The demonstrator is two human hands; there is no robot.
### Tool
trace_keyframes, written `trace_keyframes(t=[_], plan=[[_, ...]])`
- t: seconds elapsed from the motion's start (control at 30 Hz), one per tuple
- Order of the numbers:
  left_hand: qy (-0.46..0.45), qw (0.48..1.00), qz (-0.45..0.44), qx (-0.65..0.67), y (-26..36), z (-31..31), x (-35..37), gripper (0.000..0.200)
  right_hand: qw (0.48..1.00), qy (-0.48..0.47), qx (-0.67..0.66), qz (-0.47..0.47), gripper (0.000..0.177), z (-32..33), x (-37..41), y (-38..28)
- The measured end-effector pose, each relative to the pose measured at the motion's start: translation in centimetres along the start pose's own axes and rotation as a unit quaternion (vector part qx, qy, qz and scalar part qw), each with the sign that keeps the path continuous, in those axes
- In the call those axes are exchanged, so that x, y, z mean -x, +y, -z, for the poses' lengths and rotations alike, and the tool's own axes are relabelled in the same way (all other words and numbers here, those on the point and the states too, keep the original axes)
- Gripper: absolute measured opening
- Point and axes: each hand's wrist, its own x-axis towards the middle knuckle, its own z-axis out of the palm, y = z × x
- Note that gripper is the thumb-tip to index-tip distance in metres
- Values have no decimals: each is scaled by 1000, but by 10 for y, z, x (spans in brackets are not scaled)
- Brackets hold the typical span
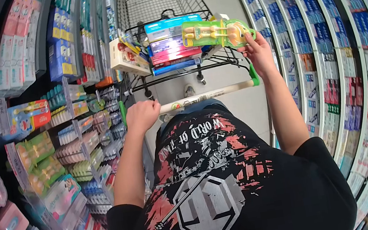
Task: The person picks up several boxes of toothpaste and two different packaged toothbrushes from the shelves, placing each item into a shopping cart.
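Right hand: right hand point(258, 51) raised over the cart, fingers point(246, 47) closed on the right end of a green pack point(217, 32), gripping from below.
Pack: one; long axis runs left to right, near level, right end a little lower. It seems to hold two toothbrushes side by side.
Pack to fingers: it reaches leftward from the fingers, away from the body and above the handle; the right hand is the nearer one, the left well apart.
Under the pack: a stack of boxes point(173, 45) in the near end of the cart point(152, 0), at least four, flat, long axes also left to right; the pack is just above the top one, and contact cannot be told.
Beside the stack: one white box point(125, 57), on its left.
Left hand: left hand point(142, 115) in a fist around the left end of the handle point(209, 95).
Shelves: two runs, left shelves point(30, 138) and right shelves point(326, 46), both full of packs.
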Motion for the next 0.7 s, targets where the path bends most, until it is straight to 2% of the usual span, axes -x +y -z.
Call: trace_keyframes(t=[0.13,0.2,0.27,0.3,0.37,0.4,0.47,0.5,0.57,0.6,0.7], plan=[[9,1000,21,0,0,-1,0,47,975,-170,104,101,34,-44,-22,-23],[26,1000,10,7,-1,-2,1,47,937,-270,175,138,27,-76,-34,-36],[30,999,21,10,-1,-2,1,47,827,-367,340,256,23,-118,-43,-56],[29,999,21,7,-1,-3,0,46,822,-377,341,257,23,-140,-49,-62],[43,999,24,14,-1,-5,1,45,633,-507,402,426,22,-186,-65,-64],[54,998,17,12,-2,-6,1,45,627,-515,401,426,22,-205,-72,-59],[66,998,19,13,-5,-13,0,44,540,-594,445,396,25,-240,-84,-47],[75,997,14,9,-7,-16,0,44,537,-599,442,397,25,-255,-87,-39],[85,996,16,12,-5,-16,3,43,463,-618,539,336,25,-278,-91,-21],[96,995,13,12,-4,-15,4,43,458,-623,537,337,25,-285,-94,-12],[96,995,25,23,-4,-17,5,42,378,-646,592,300,32,-306,-99,20]])
